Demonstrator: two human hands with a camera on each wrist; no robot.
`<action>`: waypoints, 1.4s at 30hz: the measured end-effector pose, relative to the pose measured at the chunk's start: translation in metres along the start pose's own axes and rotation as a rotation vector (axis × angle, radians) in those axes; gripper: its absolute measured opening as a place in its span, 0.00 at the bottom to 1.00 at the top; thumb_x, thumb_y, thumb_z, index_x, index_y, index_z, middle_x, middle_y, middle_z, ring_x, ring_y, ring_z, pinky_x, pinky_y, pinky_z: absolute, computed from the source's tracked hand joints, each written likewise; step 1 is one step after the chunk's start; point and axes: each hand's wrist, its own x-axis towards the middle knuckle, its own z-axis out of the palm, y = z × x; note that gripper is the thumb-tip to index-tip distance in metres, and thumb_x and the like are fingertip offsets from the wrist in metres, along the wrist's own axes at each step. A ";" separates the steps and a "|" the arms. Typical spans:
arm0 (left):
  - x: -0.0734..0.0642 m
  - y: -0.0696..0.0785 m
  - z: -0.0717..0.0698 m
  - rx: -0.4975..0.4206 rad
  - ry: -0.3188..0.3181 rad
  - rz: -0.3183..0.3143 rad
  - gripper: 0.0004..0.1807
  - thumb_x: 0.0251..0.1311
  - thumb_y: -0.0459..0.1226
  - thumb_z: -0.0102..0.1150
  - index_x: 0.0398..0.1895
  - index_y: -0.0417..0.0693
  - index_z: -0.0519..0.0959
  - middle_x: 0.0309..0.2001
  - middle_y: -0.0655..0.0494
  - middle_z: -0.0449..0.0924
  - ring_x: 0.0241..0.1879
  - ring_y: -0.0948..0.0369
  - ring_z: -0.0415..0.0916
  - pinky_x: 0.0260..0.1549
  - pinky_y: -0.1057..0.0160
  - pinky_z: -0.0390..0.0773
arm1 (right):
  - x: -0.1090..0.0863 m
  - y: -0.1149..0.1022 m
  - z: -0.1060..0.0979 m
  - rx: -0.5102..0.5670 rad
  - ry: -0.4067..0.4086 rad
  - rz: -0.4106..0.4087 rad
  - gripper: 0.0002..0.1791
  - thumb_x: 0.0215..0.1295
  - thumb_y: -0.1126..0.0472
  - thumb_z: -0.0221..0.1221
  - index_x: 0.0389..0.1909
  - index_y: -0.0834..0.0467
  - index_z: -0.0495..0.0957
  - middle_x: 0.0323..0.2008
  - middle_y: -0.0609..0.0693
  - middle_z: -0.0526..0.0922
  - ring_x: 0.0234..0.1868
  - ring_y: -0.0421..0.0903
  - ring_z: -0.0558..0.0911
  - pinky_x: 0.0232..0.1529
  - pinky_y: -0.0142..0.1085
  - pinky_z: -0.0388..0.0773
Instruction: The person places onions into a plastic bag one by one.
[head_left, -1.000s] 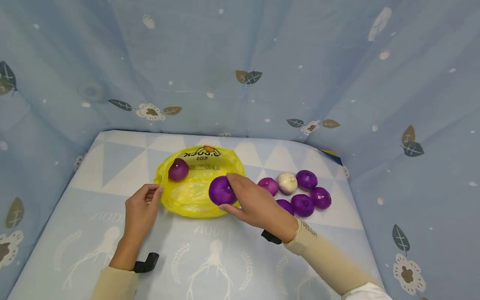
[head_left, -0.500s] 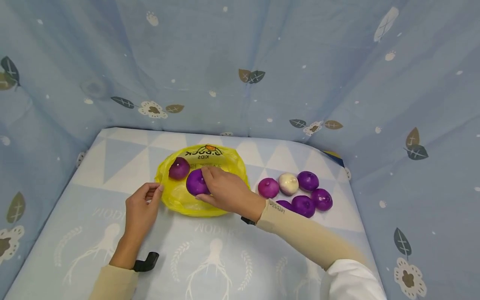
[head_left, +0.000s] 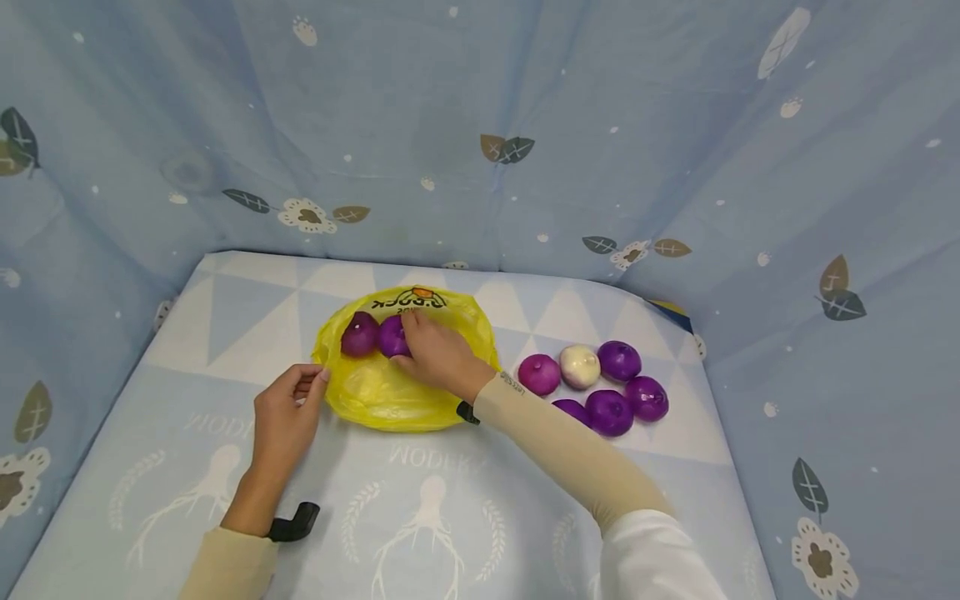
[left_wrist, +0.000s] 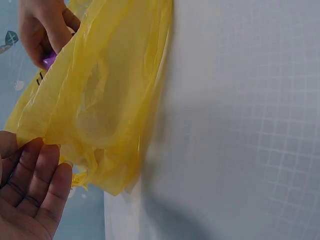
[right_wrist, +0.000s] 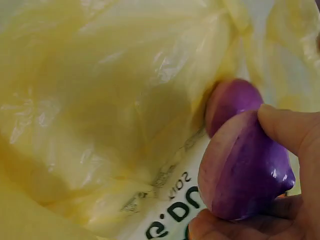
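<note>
A yellow plastic bag [head_left: 397, 408] lies spread with its mouth open on the table, black and orange print on its back inner wall. Inside, at the left, rests one purple onion [head_left: 360, 335]. My right hand [head_left: 441, 354] reaches into the bag and holds a second purple onion [right_wrist: 245, 170] between thumb and fingers, right beside the first. At the bag's left rim, my left hand [head_left: 288, 412] pinches the thin plastic edge [left_wrist: 37, 132] between thumb and fingertips.
Right of the bag sit several onions, among them a magenta one [head_left: 539, 375], a whitish one [head_left: 579, 367] and a dark purple one [head_left: 609, 412]. A patterned blue curtain [head_left: 420, 125] stands behind the table [head_left: 360, 517] and at both sides.
My right hand has carried the purple onion left and deeper into the bag, up to the onion lying there. The left hand keeps its pinch on the rim.
</note>
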 end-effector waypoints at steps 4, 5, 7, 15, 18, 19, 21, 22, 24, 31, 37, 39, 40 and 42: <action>0.000 -0.002 0.000 0.003 -0.001 0.008 0.11 0.65 0.41 0.60 0.42 0.42 0.81 0.35 0.52 0.83 0.31 0.61 0.77 0.28 0.82 0.69 | 0.010 0.005 0.004 0.051 -0.001 0.059 0.38 0.63 0.40 0.59 0.65 0.59 0.59 0.55 0.55 0.71 0.46 0.46 0.78 0.46 0.36 0.79; 0.000 -0.002 0.000 0.004 -0.002 0.007 0.11 0.65 0.41 0.60 0.42 0.43 0.81 0.35 0.53 0.83 0.31 0.61 0.77 0.28 0.82 0.69 | 0.012 0.006 0.006 0.057 -0.002 0.069 0.38 0.63 0.40 0.59 0.65 0.58 0.59 0.56 0.55 0.71 0.47 0.47 0.78 0.47 0.37 0.79; 0.000 -0.003 0.001 0.006 -0.005 0.004 0.11 0.65 0.42 0.59 0.42 0.43 0.81 0.35 0.53 0.82 0.31 0.61 0.77 0.28 0.82 0.69 | 0.015 0.007 0.010 0.068 -0.011 0.087 0.39 0.63 0.40 0.59 0.66 0.57 0.59 0.57 0.56 0.71 0.49 0.48 0.78 0.49 0.38 0.79; -0.003 -0.001 0.002 -0.005 -0.018 -0.009 0.11 0.65 0.41 0.59 0.42 0.44 0.81 0.36 0.53 0.83 0.32 0.61 0.77 0.27 0.80 0.69 | 0.021 0.012 0.029 0.122 -0.036 0.157 0.40 0.65 0.40 0.57 0.69 0.57 0.56 0.59 0.56 0.69 0.50 0.49 0.78 0.50 0.40 0.78; -0.004 -0.002 0.002 0.002 -0.019 -0.009 0.11 0.65 0.42 0.59 0.42 0.44 0.81 0.36 0.54 0.83 0.32 0.61 0.77 0.27 0.80 0.70 | 0.024 0.013 0.033 0.132 -0.036 0.186 0.42 0.66 0.39 0.55 0.71 0.58 0.53 0.61 0.57 0.68 0.52 0.51 0.78 0.50 0.42 0.78; -0.003 -0.002 0.002 0.006 -0.021 -0.010 0.11 0.65 0.42 0.59 0.42 0.44 0.81 0.36 0.54 0.83 0.32 0.61 0.77 0.27 0.80 0.70 | 0.025 0.014 0.035 0.132 -0.035 0.196 0.43 0.66 0.38 0.55 0.72 0.58 0.52 0.62 0.57 0.68 0.53 0.51 0.77 0.50 0.42 0.78; -0.003 -0.003 0.002 0.016 -0.022 -0.010 0.11 0.65 0.42 0.59 0.42 0.45 0.81 0.36 0.55 0.82 0.32 0.62 0.77 0.27 0.79 0.71 | 0.028 0.014 0.037 0.132 -0.024 0.212 0.43 0.66 0.37 0.54 0.72 0.58 0.52 0.63 0.57 0.68 0.55 0.51 0.77 0.51 0.43 0.78; -0.003 -0.003 0.002 0.019 -0.022 -0.011 0.11 0.65 0.42 0.59 0.42 0.45 0.81 0.36 0.55 0.82 0.32 0.63 0.77 0.27 0.79 0.71 | 0.029 0.014 0.038 0.134 -0.018 0.219 0.43 0.66 0.37 0.53 0.72 0.58 0.52 0.63 0.57 0.68 0.55 0.52 0.77 0.51 0.44 0.78; -0.003 -0.004 0.003 0.020 -0.020 -0.011 0.11 0.65 0.42 0.59 0.42 0.45 0.81 0.36 0.55 0.82 0.32 0.62 0.77 0.27 0.79 0.71 | 0.033 0.014 0.039 0.126 -0.010 0.229 0.44 0.65 0.35 0.53 0.72 0.57 0.53 0.62 0.57 0.69 0.55 0.52 0.77 0.50 0.44 0.78; -0.002 -0.004 0.004 0.018 -0.021 -0.018 0.12 0.66 0.43 0.59 0.42 0.43 0.81 0.36 0.53 0.82 0.32 0.59 0.78 0.28 0.78 0.71 | 0.039 0.013 0.039 0.078 -0.011 0.249 0.46 0.65 0.33 0.51 0.72 0.60 0.54 0.60 0.59 0.72 0.52 0.52 0.79 0.49 0.43 0.79; -0.003 -0.003 0.004 0.041 -0.039 -0.041 0.12 0.66 0.44 0.58 0.42 0.45 0.81 0.36 0.55 0.82 0.32 0.62 0.77 0.28 0.79 0.71 | 0.041 0.011 0.039 0.059 0.013 0.267 0.44 0.64 0.30 0.49 0.67 0.61 0.60 0.53 0.57 0.77 0.46 0.51 0.81 0.45 0.42 0.80; -0.003 -0.003 0.004 0.050 -0.040 -0.043 0.12 0.66 0.44 0.58 0.42 0.46 0.80 0.36 0.56 0.81 0.32 0.63 0.76 0.28 0.80 0.70 | 0.042 0.010 0.039 0.062 0.017 0.278 0.45 0.63 0.30 0.50 0.66 0.61 0.61 0.51 0.57 0.77 0.45 0.51 0.81 0.45 0.42 0.80; -0.003 -0.003 0.003 0.052 -0.039 -0.042 0.12 0.66 0.44 0.58 0.42 0.46 0.80 0.36 0.56 0.81 0.32 0.63 0.76 0.28 0.80 0.70 | 0.042 0.010 0.039 0.066 0.015 0.285 0.46 0.62 0.29 0.50 0.66 0.61 0.61 0.51 0.56 0.78 0.45 0.50 0.81 0.45 0.41 0.80; -0.003 -0.002 0.002 0.051 -0.036 -0.039 0.11 0.65 0.43 0.59 0.42 0.45 0.80 0.36 0.55 0.81 0.32 0.63 0.76 0.28 0.80 0.70 | 0.042 0.009 0.038 0.077 0.010 0.296 0.48 0.60 0.28 0.52 0.66 0.62 0.61 0.50 0.56 0.78 0.44 0.50 0.81 0.45 0.41 0.80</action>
